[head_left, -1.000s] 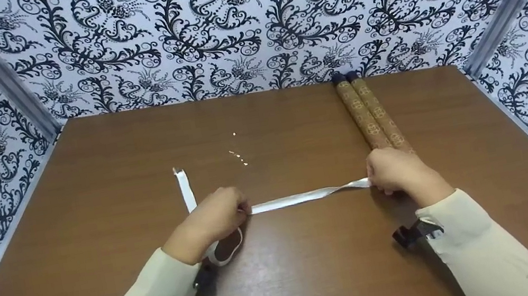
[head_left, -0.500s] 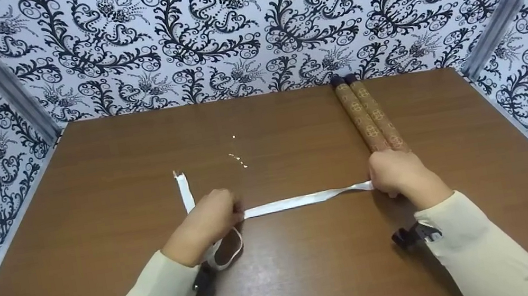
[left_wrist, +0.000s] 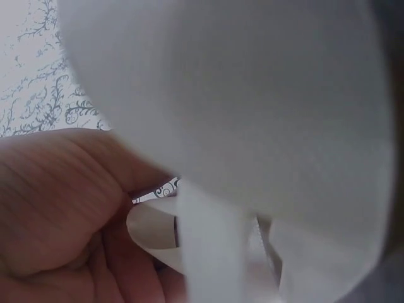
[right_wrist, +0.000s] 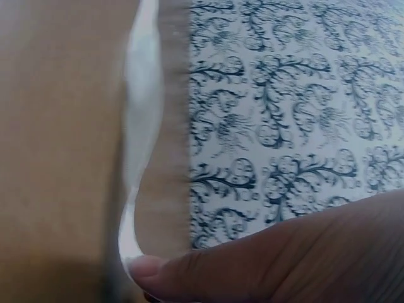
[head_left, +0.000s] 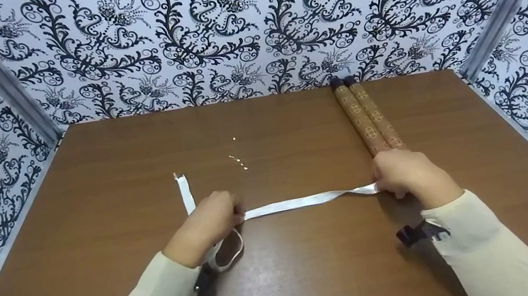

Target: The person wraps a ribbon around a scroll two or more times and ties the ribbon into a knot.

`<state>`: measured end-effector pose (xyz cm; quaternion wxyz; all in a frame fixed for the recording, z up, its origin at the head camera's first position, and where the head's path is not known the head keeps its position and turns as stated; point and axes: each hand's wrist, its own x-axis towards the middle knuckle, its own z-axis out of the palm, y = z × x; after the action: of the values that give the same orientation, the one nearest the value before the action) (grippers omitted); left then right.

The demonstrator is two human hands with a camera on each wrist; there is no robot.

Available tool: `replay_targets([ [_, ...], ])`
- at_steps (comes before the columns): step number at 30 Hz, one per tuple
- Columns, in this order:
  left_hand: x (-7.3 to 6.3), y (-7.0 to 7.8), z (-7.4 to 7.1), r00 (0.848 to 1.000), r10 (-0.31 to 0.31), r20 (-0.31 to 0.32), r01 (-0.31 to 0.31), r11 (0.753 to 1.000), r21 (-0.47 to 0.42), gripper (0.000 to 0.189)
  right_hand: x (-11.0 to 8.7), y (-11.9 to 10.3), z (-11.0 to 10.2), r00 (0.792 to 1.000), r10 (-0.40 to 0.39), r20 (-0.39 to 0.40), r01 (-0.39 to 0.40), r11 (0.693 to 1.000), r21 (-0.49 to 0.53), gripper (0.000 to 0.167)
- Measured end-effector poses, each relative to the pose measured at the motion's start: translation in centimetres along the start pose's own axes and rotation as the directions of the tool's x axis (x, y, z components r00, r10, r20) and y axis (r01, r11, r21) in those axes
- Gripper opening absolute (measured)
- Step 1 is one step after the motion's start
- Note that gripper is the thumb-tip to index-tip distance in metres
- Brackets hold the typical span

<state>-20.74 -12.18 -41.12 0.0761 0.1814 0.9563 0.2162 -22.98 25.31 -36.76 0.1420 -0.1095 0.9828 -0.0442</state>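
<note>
A flat white ribbon (head_left: 295,204) runs almost level between the two hands, with a half twist near the right one. My left hand (head_left: 205,227) pinches it, as thumb and fingers close to the ribbon loops (left_wrist: 151,230) show in the left wrist view. Past that hand, one loose end (head_left: 186,193) lies up the table, and a slack loop hangs below the palm. My right hand (head_left: 410,174) holds the ribbon's other part between thumb and finger. In the right wrist view the thumb (right_wrist: 148,265) presses on the white strip. The right fingertips are mostly hidden.
Two long brown-gold patterned rods (head_left: 366,117) with dark ends lie side by side behind the right hand, which covers their near ends. Several tiny pale bits (head_left: 238,160) are scattered on the brown table (head_left: 307,280). Patterned walls (head_left: 244,28) enclose the back and sides.
The left hand has shifted slightly left and the right hand slightly right, so the ribbon span between them is a little longer. Both hands have kept hold of it.
</note>
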Motion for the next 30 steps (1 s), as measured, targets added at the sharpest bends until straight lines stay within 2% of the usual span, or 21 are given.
replay_targets([
  [3,0.0,0.0,-0.1,1.0,0.006,-0.005,-0.006,1.0,-0.002,0.015,-0.7,0.4,-1.3,1.0,0.026,0.004,-0.026,1.0,0.017,0.026],
  [6,0.0,0.0,0.0,1.0,-0.012,0.014,0.012,1.0,-0.006,0.012,-1.0,0.8,-2.4,0.998,0.049,-0.035,-0.048,0.998,0.031,0.031],
  [10,-0.1,0.0,0.0,0.999,-0.026,0.031,0.026,1.0,-0.001,0.006,-0.6,1.0,-3.9,0.993,0.065,-0.098,-0.062,0.997,0.037,0.052],
  [14,-0.1,0.1,0.0,1.0,-0.006,0.013,0.006,1.0,0.008,0.009,0.1,0.9,-5.5,0.985,0.106,-0.134,-0.1,0.994,0.053,0.063],
  [19,-0.1,0.2,0.0,1.0,0.005,-0.002,-0.005,1.0,0.005,0.011,1.8,0.7,-7.0,0.969,0.126,-0.213,-0.119,0.992,0.044,0.101],
  [21,-0.1,0.2,0.0,1.0,0.007,-0.011,-0.007,1.0,0.006,0.011,2.7,0.8,-7.3,0.959,0.133,-0.251,-0.126,0.991,0.045,0.112],
  [26,-0.3,0.2,-0.1,1.0,0.006,-0.013,-0.006,1.0,0.001,0.011,5.0,1.3,-7.3,0.939,0.148,-0.311,-0.135,0.989,0.064,0.12],
  [30,-0.2,0.2,-0.1,1.0,0.015,-0.009,-0.015,1.0,0.004,0.01,6.5,1.8,-6.8,0.939,0.166,-0.301,-0.153,0.986,0.069,0.129],
])
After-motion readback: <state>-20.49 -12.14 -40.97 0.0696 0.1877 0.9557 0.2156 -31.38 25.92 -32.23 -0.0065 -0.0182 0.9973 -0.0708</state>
